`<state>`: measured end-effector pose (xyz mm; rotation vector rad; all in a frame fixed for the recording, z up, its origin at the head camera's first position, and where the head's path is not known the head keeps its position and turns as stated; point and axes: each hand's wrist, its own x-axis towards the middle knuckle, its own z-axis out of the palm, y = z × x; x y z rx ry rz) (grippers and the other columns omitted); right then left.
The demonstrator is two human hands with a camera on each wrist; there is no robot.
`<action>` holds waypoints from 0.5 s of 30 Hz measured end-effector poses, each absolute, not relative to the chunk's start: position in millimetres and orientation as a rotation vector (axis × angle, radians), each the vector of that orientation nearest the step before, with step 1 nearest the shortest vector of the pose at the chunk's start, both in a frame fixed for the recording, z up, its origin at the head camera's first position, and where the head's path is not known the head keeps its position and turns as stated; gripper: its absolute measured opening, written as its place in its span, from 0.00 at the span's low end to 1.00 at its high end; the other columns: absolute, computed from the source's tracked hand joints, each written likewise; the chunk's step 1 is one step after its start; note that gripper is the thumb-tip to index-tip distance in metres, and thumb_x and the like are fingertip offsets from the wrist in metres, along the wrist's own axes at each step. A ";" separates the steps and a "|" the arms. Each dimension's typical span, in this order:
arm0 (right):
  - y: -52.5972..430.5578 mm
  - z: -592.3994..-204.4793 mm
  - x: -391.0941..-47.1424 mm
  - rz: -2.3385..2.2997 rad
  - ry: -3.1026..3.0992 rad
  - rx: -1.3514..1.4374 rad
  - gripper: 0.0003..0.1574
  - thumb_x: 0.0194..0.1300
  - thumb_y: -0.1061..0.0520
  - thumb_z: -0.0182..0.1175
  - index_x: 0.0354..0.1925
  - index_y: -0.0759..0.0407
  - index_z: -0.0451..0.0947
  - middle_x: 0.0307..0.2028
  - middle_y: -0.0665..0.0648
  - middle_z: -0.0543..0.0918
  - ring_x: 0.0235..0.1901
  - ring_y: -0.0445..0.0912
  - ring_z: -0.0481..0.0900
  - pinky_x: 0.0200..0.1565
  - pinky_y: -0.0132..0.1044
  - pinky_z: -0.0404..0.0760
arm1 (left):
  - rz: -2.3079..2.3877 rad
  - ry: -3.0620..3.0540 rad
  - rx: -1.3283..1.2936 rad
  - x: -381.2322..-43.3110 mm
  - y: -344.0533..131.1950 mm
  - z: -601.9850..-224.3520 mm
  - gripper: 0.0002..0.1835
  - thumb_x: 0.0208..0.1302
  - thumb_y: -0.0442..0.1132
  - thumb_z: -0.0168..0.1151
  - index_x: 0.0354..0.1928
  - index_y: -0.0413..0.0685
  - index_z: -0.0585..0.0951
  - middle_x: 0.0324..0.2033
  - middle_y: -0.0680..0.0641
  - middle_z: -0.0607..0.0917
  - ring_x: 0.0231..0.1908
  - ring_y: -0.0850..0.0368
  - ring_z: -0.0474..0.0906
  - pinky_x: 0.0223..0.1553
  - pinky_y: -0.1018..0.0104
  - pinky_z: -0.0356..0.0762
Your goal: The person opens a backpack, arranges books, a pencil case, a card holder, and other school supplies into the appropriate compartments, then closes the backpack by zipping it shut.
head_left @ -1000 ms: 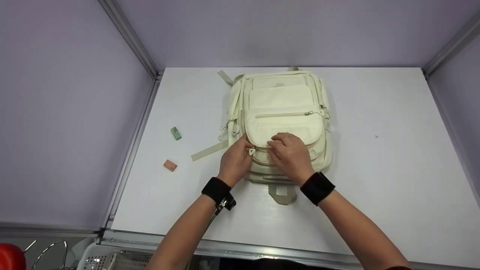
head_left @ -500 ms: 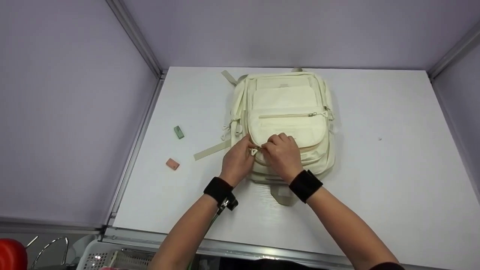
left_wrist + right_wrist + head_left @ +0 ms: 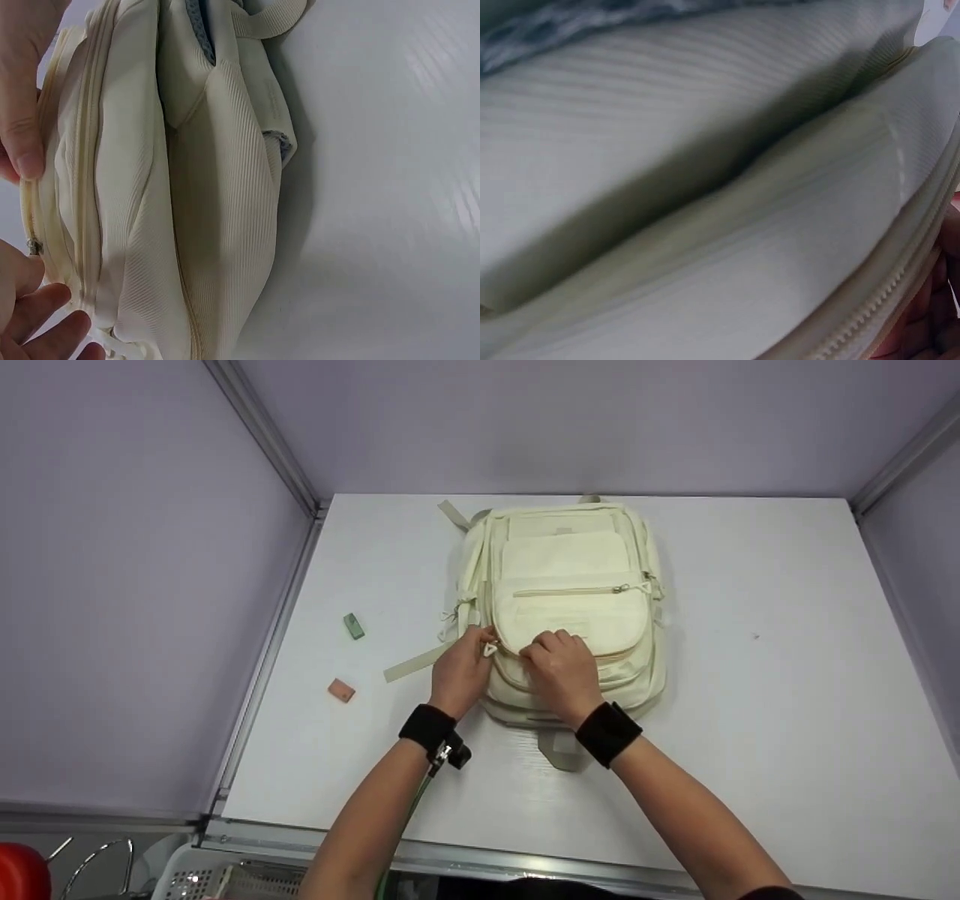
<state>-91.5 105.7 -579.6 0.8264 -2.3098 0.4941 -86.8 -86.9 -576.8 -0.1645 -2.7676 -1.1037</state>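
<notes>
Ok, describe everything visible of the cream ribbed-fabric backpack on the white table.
The cream ribbed-fabric backpack lies flat, front up, on the white table. It has stacked front pockets, a closed upper zip, and loose straps trailing left. The left hand pinches the lower zip's pull at its left end; the right hand rests on that pocket.

The head view looks steeply down from above the near table (image 3: 750,720) edge, taking in the whole cream backpack (image 3: 562,562) mid-frame. Both wrist views sit very close to that backpack's ribbed fabric and zipper; the right one is blurred.
</notes>
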 end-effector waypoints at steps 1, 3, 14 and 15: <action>106.0 -579.6 -91.3 0.498 -2.313 0.826 0.02 0.64 0.60 0.71 0.34 0.57 0.86 0.33 0.55 0.82 0.33 0.54 0.80 0.32 0.47 0.77 | -1.103 -2.767 -0.155 -89.3 -87.4 -576.6 0.08 0.70 0.33 0.61 0.48 0.50 0.80 0.60 0.54 0.84 0.51 0.51 0.84 0.40 0.56 0.80; 106.3 -579.6 -90.9 0.502 -2.320 0.830 0.02 0.65 0.59 0.70 0.35 0.57 0.86 0.33 0.55 0.82 0.33 0.54 0.80 0.32 0.48 0.77 | -1.102 -2.769 -0.131 -94.8 -89.0 -577.1 0.09 0.70 0.32 0.61 0.48 0.51 0.80 0.57 0.54 0.85 0.48 0.52 0.85 0.39 0.56 0.80; 106.7 -580.7 -90.7 0.500 -2.319 0.844 0.02 0.67 0.59 0.69 0.36 0.57 0.86 0.34 0.55 0.83 0.33 0.54 0.79 0.32 0.47 0.76 | -1.043 -2.780 -0.112 -109.5 -94.9 -580.6 0.07 0.69 0.35 0.65 0.47 0.51 0.82 0.45 0.50 0.86 0.49 0.53 0.83 0.49 0.57 0.79; 106.9 -580.5 -90.6 0.498 -2.319 0.843 0.03 0.67 0.58 0.68 0.36 0.57 0.86 0.34 0.55 0.83 0.33 0.53 0.79 0.32 0.47 0.76 | -1.037 -2.777 -0.121 -109.8 -95.2 -580.7 0.07 0.70 0.35 0.65 0.47 0.51 0.82 0.45 0.50 0.86 0.49 0.53 0.82 0.49 0.57 0.79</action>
